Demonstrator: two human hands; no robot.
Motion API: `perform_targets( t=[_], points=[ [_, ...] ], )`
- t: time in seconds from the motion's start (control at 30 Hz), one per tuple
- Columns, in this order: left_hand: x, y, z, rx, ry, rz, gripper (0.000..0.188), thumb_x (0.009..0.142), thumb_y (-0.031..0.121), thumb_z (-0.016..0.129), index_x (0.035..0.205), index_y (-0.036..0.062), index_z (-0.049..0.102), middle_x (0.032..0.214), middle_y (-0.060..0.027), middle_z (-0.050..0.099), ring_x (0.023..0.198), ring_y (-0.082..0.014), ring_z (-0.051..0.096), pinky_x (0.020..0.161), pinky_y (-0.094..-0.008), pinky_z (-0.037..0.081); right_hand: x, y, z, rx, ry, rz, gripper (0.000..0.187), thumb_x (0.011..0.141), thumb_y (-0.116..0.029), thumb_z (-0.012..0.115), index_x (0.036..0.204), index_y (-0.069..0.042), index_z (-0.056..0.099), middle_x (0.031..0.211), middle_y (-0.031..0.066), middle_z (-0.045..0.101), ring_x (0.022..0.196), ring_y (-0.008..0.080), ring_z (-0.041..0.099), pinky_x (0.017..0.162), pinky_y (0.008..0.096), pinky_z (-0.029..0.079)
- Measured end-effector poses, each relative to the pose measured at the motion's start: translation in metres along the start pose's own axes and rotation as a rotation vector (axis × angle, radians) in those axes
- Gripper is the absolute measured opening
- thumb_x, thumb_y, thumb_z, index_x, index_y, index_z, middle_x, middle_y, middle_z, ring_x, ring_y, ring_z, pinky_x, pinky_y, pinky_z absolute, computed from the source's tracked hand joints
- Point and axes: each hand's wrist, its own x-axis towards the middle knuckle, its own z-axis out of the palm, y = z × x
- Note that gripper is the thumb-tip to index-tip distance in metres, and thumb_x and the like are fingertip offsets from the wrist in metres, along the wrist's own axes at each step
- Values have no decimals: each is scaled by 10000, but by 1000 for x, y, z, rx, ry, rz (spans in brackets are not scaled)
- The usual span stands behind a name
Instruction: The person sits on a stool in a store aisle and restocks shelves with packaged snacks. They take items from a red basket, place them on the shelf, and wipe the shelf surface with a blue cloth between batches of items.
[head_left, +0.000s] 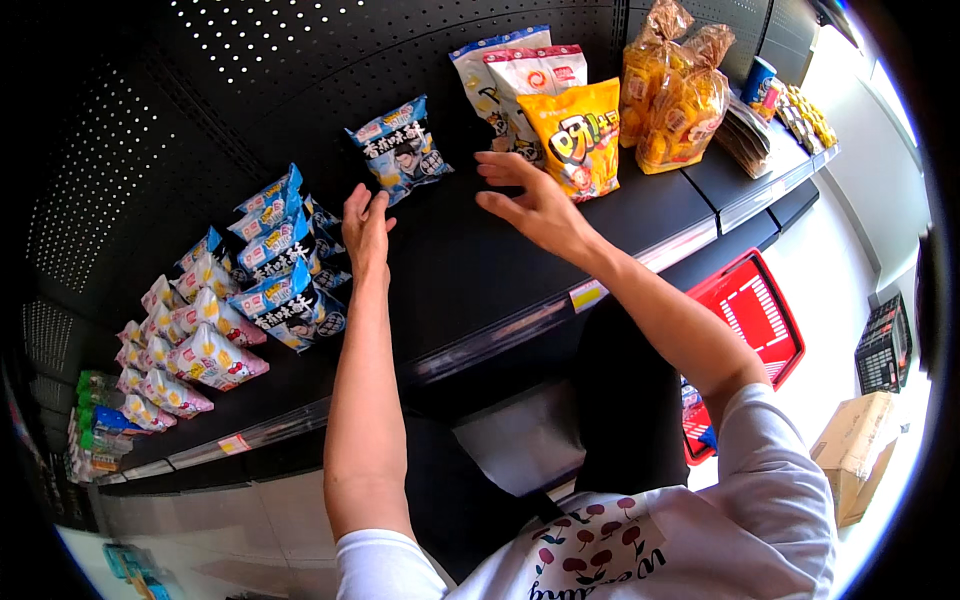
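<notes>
Green-topped packs: at the far-left end of the black shelf (pixel 470 270), I see green-topped packs (pixel 95 430) gathered closely.
Pink-and-white bags: these bags (pixel 222 358) form tight rows, probably so that neighbours prop each other up.
Blue bag cluster: the clustered blue bags (pixel 285 305) stand one behind another, fronts outward, seemingly for display.
Left hand: I have the left hand (pixel 368 235) open and empty, its fingertips by the lone bag's lower corner; contact I cannot tell.
Lone blue bag: this bag (pixel 402 152) stands apart, slightly tilted, between cluster and yellow bag, facing out.
Right hand: the right hand (pixel 535 205) is open, thumb and fingers spread, holding nothing, just left of the yellow bag.
Yellow bag: it (pixel 575 140) stands before two white bags (pixel 537 68), which perhaps back it up.
Twisted-top bags: these clear bags (pixel 680 105) lean together, likely for support.
</notes>
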Motion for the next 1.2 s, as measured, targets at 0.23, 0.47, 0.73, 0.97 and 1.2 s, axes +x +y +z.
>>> perform_targets(
  t=[0.23, 0.47, 0.73, 0.97, 1.2],
  points=[
    [12, -13, 0, -56, -70, -35, 789, 900, 260, 678, 1538, 17, 285, 1585, -217, 300, 1426, -313, 381, 1120, -414, 374, 93, 72, 48, -1, 57, 187, 879, 870, -415, 748, 1526, -33, 305, 1488, 315, 401, 1392, 407, 413, 1142, 461, 365],
    [28, -30, 7, 80, -108, -53, 824, 876, 291, 682, 1548, 38, 278, 1574, -194, 324, 1376, -294, 444, 1088, -411, 405, 110, 94, 64, 8, 61, 223, 964, 809, -420, 811, 1511, 17, 315, 1346, 266, 558, 1256, 342, 554, 1066, 411, 436],
    [18, -23, 1, 209, -144, -85, 797, 861, 299, 688, 1521, 25, 337, 1317, -159, 600, 1176, -245, 590, 917, -359, 515, 91, 69, 46, -265, 3, 148, 965, 675, -505, 896, 1347, 56, 490, 1073, 208, 643, 1001, 314, 637, 886, 388, 522],
    [6, -15, 4, 341, -224, -37, 652, 845, 308, 739, 1368, 9, 490, 1190, -128, 660, 1084, -202, 632, 853, -327, 517, 72, 67, 34, -96, -77, 194, 989, 650, -462, 920, 1328, 68, 432, 1206, 268, 609, 1138, 363, 617, 994, 376, 495],
    [-19, 3, 5, 78, -430, -34, 639, 798, 159, 844, 1312, -6, 503, 1235, -141, 626, 1135, -211, 616, 1000, -360, 479, 57, 67, 26, 155, -109, 73, 881, 716, -429, 897, 1329, 33, 464, 1184, 189, 634, 1134, 285, 602, 1015, 381, 461]
  ],
)
